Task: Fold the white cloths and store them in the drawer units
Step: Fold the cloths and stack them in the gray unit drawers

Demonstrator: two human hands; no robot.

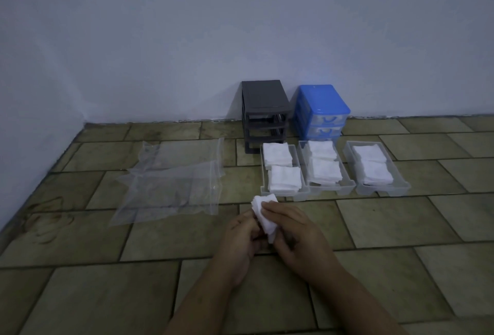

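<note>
Both hands meet low over the tiled floor (374, 227), holding one white cloth (264, 214) between them. The left hand (240, 238) grips the cloth's near end with curled fingers; the right hand (291, 230) pinches it from the right, thumb laid across the upper face. The cloth is small, already folded into a thick pad, with its long axis running from the near end up and away to the left; its far corners stand free above the fingers.

Three clear trays (302, 193) lie on the floor just beyond the hands, ahead and to the right, side by side. Each holds two folded cloths (284, 178), one behind the other. The left tray is nearest the held cloth, its front wall just ahead of the cloth's far edge. The right hand is the nearer hand to all three trays.

Judgement: the fold is being finished; placing calls for a short forward reach.

Behind the trays, against the wall, stand a grey drawer frame (264, 112), its slots empty, and a blue drawer unit (322, 110). Clear plastic bags (173, 182) lie to the left
</note>
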